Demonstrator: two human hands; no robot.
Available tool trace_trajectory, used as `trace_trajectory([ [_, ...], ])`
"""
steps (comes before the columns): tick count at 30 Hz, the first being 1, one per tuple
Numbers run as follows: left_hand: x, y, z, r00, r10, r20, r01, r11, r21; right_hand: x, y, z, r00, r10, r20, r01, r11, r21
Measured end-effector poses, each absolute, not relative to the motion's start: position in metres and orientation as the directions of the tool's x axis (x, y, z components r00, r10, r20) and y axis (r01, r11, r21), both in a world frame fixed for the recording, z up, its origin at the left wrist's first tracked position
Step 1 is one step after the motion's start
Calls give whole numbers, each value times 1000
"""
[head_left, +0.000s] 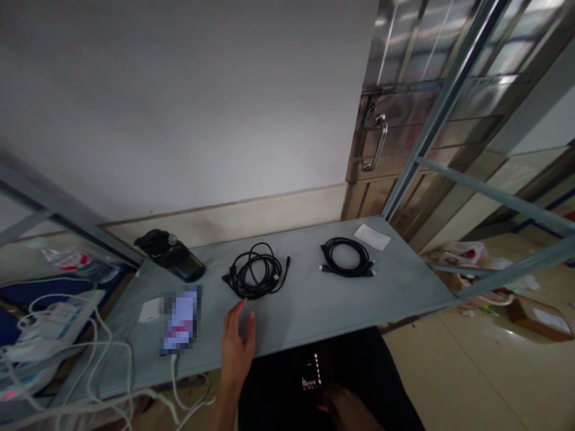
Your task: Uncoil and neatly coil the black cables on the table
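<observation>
My left hand (pixel 238 335) is at the front edge of the grey table, thumb and fingers apart and nothing between them. Just beyond its fingertips lies a loosely coiled black cable (pixel 256 276); whether they touch it I cannot tell. A second black cable (pixel 345 257), in a neater coil with its plug ends to the sides, rests farther right. Low in the view, my right hand (pixel 344 404) is dark and blurred over my lap, its fingers unclear. Beside it a small dark screen (pixel 311 374) shows lit marks.
A black bottle (pixel 171 254) lies at the table's back left, a phone with a blurred screen (pixel 182 320) before it. White cords (pixel 108 359) hang over the left edge. A paper slip (pixel 372 236) lies back right. Metal posts (pixel 442 114) frame the table (pixel 309 317).
</observation>
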State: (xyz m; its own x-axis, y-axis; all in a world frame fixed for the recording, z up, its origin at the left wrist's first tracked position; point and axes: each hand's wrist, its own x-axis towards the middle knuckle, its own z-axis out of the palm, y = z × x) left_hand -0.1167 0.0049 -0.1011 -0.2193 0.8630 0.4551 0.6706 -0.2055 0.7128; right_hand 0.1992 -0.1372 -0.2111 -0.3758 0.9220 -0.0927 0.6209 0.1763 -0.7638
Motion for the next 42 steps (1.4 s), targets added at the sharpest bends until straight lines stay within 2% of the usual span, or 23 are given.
trace_trajectory([
  [3,-112,-1,-98,-231,883,408,638,-179,749,209,-133,-205,-396,895,-204,611,91,-786],
  [7,-95,9,-84,-266,899,349,590,-135,796,223,-120,-203,-321,924,-207,654,58,-754],
  [10,-71,26,-69,-284,928,241,456,-90,885,237,-107,-201,-273,944,-188,666,44,-745],
  [15,-48,66,-43,-286,954,89,224,-23,974,254,-98,-197,-302,936,-182,658,67,-750],
  [19,-70,94,-34,-429,902,51,12,-51,999,255,-105,-201,-311,940,-138,643,101,-759],
  [22,-100,102,-36,-538,841,51,-36,-83,996,253,-112,-207,-283,950,-133,670,97,-736],
  [26,-136,97,-52,-610,784,114,87,-77,993,251,-112,-210,-272,946,-174,687,64,-724],
  [29,-147,90,-68,-521,821,233,381,-20,924,250,-105,-199,-292,938,-184,645,51,-763],
  [32,-143,84,-84,-350,804,480,747,-70,661,249,-94,-172,-304,947,-106,571,93,-815],
  [34,-138,82,-93,-228,762,606,877,-110,468,250,-83,-149,-293,956,-7,516,152,-843],
  [36,-135,81,-101,-115,755,646,920,-165,357,254,-66,-126,-247,962,118,470,226,-853],
  [38,-134,82,-108,-28,771,636,921,-227,315,262,-40,-109,-174,954,245,475,299,-827],
  [42,-132,85,-120,56,822,566,899,-288,329,281,32,-100,-50,876,481,678,383,-627],
])
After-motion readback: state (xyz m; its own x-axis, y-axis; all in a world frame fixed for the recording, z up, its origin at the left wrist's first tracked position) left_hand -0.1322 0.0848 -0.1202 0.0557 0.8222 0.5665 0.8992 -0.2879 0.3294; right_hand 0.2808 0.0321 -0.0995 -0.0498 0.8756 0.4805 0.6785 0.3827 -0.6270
